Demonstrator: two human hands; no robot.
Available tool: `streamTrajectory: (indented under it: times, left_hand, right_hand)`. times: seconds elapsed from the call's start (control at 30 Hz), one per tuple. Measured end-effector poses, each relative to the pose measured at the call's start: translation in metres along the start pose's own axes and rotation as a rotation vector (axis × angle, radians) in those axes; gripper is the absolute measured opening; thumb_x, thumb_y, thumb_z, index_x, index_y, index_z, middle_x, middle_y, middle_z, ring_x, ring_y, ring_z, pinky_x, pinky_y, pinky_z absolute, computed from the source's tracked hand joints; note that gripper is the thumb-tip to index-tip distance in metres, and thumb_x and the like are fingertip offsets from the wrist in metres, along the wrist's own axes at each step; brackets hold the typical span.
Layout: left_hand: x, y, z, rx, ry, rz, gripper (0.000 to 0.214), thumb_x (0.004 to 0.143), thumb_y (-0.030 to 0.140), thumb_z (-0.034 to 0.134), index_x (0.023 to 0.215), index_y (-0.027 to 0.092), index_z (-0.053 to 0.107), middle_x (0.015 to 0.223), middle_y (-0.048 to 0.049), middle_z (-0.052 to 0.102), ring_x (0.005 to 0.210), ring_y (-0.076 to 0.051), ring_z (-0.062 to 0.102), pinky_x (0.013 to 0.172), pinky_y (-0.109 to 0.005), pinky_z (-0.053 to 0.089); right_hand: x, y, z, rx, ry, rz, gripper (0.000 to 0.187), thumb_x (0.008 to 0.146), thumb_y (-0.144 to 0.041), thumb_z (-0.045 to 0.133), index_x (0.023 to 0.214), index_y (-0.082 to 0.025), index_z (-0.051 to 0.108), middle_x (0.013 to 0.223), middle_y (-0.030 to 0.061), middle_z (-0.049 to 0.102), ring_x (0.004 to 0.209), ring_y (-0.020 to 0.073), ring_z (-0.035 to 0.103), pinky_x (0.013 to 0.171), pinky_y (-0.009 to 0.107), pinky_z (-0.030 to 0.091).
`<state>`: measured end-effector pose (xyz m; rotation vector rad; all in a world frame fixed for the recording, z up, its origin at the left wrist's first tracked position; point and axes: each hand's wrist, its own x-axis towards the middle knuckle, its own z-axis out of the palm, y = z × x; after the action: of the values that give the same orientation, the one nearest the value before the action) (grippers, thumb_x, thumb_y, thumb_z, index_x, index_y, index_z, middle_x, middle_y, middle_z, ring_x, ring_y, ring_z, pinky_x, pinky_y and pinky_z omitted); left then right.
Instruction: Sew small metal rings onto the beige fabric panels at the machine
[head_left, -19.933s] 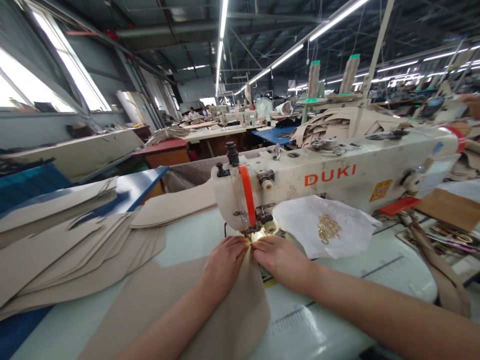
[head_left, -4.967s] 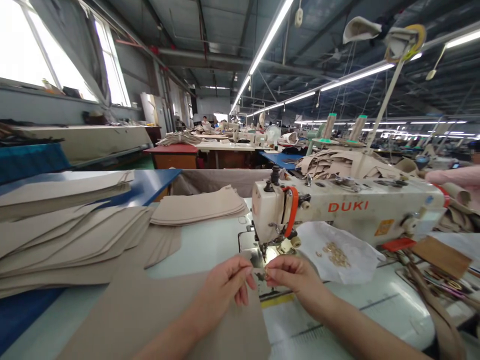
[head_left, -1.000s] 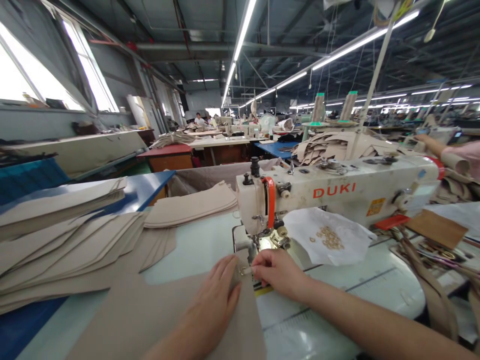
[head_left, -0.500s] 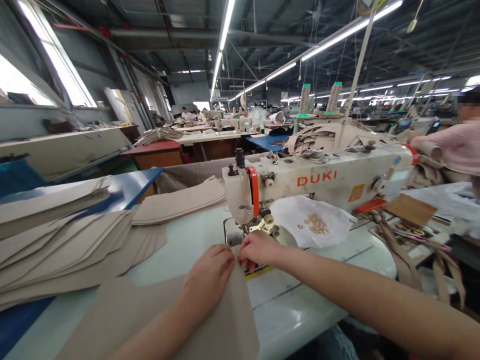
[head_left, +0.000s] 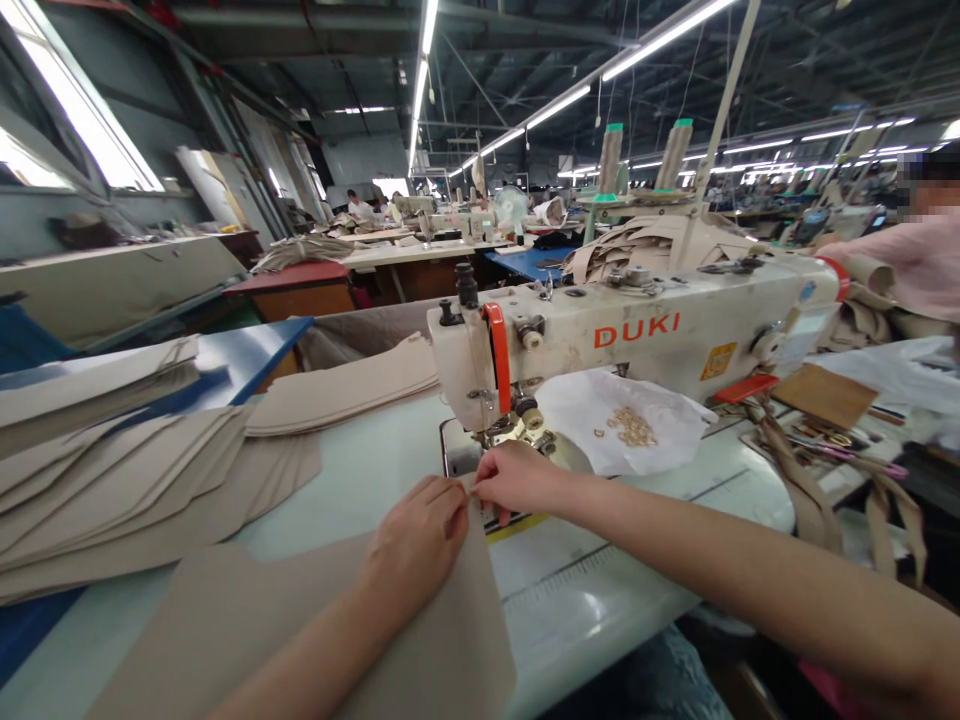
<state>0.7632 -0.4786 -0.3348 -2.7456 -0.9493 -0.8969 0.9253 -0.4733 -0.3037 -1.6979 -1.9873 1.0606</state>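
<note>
A large beige fabric panel (head_left: 300, 590) lies over the sewing machine's table, its upper corner just in front of the presser foot (head_left: 491, 438). My left hand (head_left: 421, 525) rests on this panel, with fingers curled closed on its top edge. Touching it, my right hand (head_left: 517, 478) pinches the same corner between thumb and fingers. The fingertips partly hide the pinched edge. Directly behind the hands stands the white sewing machine (head_left: 630, 335) with orange "DUKI" lettering.
Stacked beige panels (head_left: 172, 480) cover the left side, and another stack (head_left: 352, 385) lies behind. Small gold-coloured metal pieces (head_left: 631, 427) sit on white plastic (head_left: 570, 410) beneath the machine arm. Fabric strips (head_left: 802, 500) hang at right. A person in a pink top (head_left: 915, 260) is farther right.
The camera view has shifted slightly. My right fingertips have drawn a little closer to the left ones at the panel's corner; both hands keep their hold.
</note>
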Motion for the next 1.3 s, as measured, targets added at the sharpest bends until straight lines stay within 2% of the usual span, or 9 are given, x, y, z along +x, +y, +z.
streamTrajectory:
  times: [0.1, 0.27, 0.33, 0.47, 0.6, 0.7, 0.87, 1.0, 1.3]
  left_hand:
    - [-0.002, -0.002, 0.0, -0.004, -0.019, -0.003, 0.016, 0.081, 0.011, 0.043, 0.076, 0.018, 0.055, 0.076, -0.004, 0.064, 0.074, -0.019, 0.059, 0.07, -0.031, 0.051]
    - [-0.004, -0.002, 0.004, -0.022, 0.017, 0.014, 0.015, 0.083, 0.011, 0.043, 0.077, 0.018, 0.055, 0.078, -0.004, 0.064, 0.077, -0.019, 0.059, 0.073, -0.031, 0.051]
    - [-0.004, -0.001, 0.004, -0.027, 0.021, 0.005, 0.015, 0.083, 0.01, 0.043, 0.077, 0.018, 0.055, 0.079, -0.004, 0.064, 0.077, -0.018, 0.059, 0.072, -0.031, 0.05]
    - [-0.003, 0.0, 0.003, -0.029, 0.046, 0.008, 0.018, 0.085, 0.01, 0.041, 0.079, 0.017, 0.056, 0.081, -0.0049, 0.064, 0.079, -0.018, 0.058, 0.072, -0.03, 0.05]
    - [-0.004, 0.0, 0.004, -0.027, 0.022, 0.014, 0.017, 0.086, 0.011, 0.041, 0.079, 0.017, 0.055, 0.08, -0.0043, 0.064, 0.078, -0.019, 0.057, 0.072, -0.031, 0.05]
    - [-0.004, -0.002, 0.004, -0.036, -0.018, 0.01, 0.016, 0.085, 0.01, 0.043, 0.077, 0.017, 0.054, 0.077, -0.0036, 0.062, 0.075, -0.018, 0.057, 0.069, -0.031, 0.05]
    - [-0.004, -0.006, 0.002, -0.054, -0.094, 0.005, 0.017, 0.087, 0.011, 0.041, 0.079, 0.018, 0.054, 0.077, -0.003, 0.063, 0.074, -0.018, 0.057, 0.069, -0.031, 0.05]
    - [-0.002, -0.007, -0.001, -0.074, -0.125, -0.012, 0.02, 0.087, 0.012, 0.04, 0.079, 0.019, 0.056, 0.078, -0.0031, 0.064, 0.074, -0.017, 0.058, 0.07, -0.03, 0.05]
    - [-0.004, -0.002, 0.002, 0.001, -0.006, 0.051, 0.02, 0.089, 0.012, 0.039, 0.079, 0.018, 0.055, 0.077, -0.0034, 0.064, 0.072, -0.017, 0.059, 0.068, -0.03, 0.051]
  right_hand:
    - [-0.021, 0.014, -0.001, -0.158, 0.141, -0.163, 0.012, 0.081, -0.016, 0.052, 0.079, -0.019, 0.064, 0.084, 0.0028, 0.068, 0.085, 0.018, 0.061, 0.076, 0.028, 0.044]
    - [-0.06, 0.041, -0.002, -0.739, 0.132, -0.837, 0.017, 0.092, -0.018, 0.046, 0.094, -0.016, 0.063, 0.092, 0.0053, 0.064, 0.089, 0.0175, 0.054, 0.08, 0.029, 0.042]
    - [-0.067, 0.043, -0.003, -0.834, 0.131, -0.946, 0.018, 0.093, -0.019, 0.046, 0.104, -0.015, 0.059, 0.098, 0.0056, 0.063, 0.094, 0.0177, 0.052, 0.082, 0.03, 0.041]
    - [-0.06, 0.039, 0.002, -0.874, 0.158, -0.978, 0.014, 0.093, -0.021, 0.048, 0.101, -0.017, 0.059, 0.104, 0.0041, 0.061, 0.098, 0.0182, 0.05, 0.083, 0.031, 0.041]
    - [-0.044, 0.04, 0.015, -0.799, 0.271, -0.994, 0.015, 0.093, -0.023, 0.047, 0.084, -0.018, 0.058, 0.087, 0.0012, 0.062, 0.09, 0.0162, 0.05, 0.081, 0.03, 0.041]
    - [-0.038, 0.042, 0.02, -0.73, 0.373, -0.977, 0.017, 0.093, -0.026, 0.047, 0.082, -0.017, 0.057, 0.082, 0.0011, 0.061, 0.084, 0.0161, 0.051, 0.081, 0.03, 0.041]
    - [-0.036, 0.041, 0.021, -0.734, 0.228, -0.997, 0.012, 0.092, -0.021, 0.049, 0.084, -0.017, 0.057, 0.087, 0.0005, 0.063, 0.087, 0.0155, 0.052, 0.079, 0.028, 0.041]
    - [-0.035, 0.042, 0.022, -0.705, 0.19, -0.973, 0.013, 0.092, -0.022, 0.05, 0.085, -0.017, 0.058, 0.087, 0.001, 0.063, 0.087, 0.0157, 0.052, 0.078, 0.029, 0.041]
    - [-0.037, 0.042, 0.021, -0.676, 0.181, -0.956, 0.014, 0.092, -0.025, 0.049, 0.085, -0.018, 0.058, 0.088, -0.0001, 0.062, 0.086, 0.0153, 0.052, 0.079, 0.028, 0.041]
